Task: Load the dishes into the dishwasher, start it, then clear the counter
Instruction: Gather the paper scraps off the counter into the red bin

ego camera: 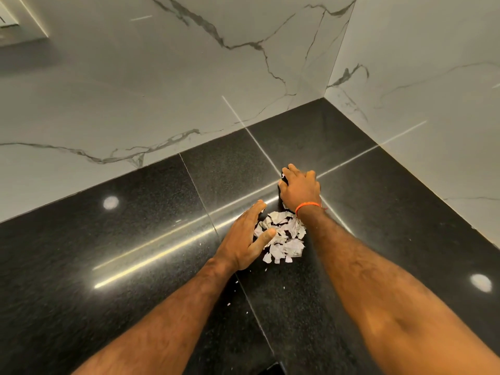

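Counter-clearing is the step in hand — my left hand (244, 240), fingers straight, walls the paper scraps (281, 236) lying just right of it; my right hand (299, 189), beyond them, curls over something dark I cannot identify; next, sweep the scraps together.

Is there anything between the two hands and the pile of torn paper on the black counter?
Nothing visible. The left hand rests against the left side of the paper scraps, and the right hand lies just behind them on the counter.
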`<state>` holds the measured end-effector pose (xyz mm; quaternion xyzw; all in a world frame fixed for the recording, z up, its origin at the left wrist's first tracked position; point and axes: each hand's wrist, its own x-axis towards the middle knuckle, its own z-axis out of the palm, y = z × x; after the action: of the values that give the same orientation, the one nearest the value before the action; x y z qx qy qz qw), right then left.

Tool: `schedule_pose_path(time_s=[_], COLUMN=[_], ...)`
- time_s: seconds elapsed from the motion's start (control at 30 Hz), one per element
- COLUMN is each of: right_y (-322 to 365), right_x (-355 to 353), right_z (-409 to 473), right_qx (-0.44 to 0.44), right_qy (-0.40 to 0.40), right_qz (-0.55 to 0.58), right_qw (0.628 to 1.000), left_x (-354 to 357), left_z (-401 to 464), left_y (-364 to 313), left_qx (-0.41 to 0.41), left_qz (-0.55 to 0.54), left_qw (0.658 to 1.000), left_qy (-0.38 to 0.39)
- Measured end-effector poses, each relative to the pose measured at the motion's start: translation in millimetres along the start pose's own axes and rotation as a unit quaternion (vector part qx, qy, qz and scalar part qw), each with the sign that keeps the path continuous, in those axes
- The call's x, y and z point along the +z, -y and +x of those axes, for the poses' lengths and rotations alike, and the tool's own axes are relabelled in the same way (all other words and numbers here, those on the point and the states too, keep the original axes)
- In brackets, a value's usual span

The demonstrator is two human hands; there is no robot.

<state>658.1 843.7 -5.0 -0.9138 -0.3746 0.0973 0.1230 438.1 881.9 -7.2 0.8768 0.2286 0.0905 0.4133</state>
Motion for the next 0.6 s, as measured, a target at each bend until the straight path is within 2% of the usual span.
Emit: schedule_pose_path(time_s=[0.1,0.23,0.3,0.37,0.43,0.5,0.6], right_y=[-8,-13,-15,-18,-14,-6,9], right_x=[8,17,17,14,13,17,24], right_z=[-43,-95,-117,-140,-163,-176,-168], right_qx=[-0.046,-0.084,-0.079,-0.067,-0.114,-0.159,-0.154], right_qy=[-0.016,0.033,0.041,0.030,0.024,0.029,0.007], right_qz=[0.062,0.161,0.239,0.270,0.185,0.055,-0.009], right_qw=[0.997,0.983,0.967,0.960,0.976,0.985,0.988], left_x=[2,1,0,-2,-6,-12,-21], left_z=[-1,-10,-16,-21,-22,-20,-19], left_y=[-5,-24,-28,-26,-20,-22,-26], left_qx=[-0.015,0.014,0.015,-0.040,-0.089,-0.123,-0.149], left_qz=[-0.034,-0.049,-0.125,-0.259,-0.371,-0.435,-0.446], left_qw=[0.999,0.999,0.992,0.964,0.916,0.878,0.864], left_qy=[0.003,0.008,-0.001,-0.053,-0.128,-0.158,-0.181])
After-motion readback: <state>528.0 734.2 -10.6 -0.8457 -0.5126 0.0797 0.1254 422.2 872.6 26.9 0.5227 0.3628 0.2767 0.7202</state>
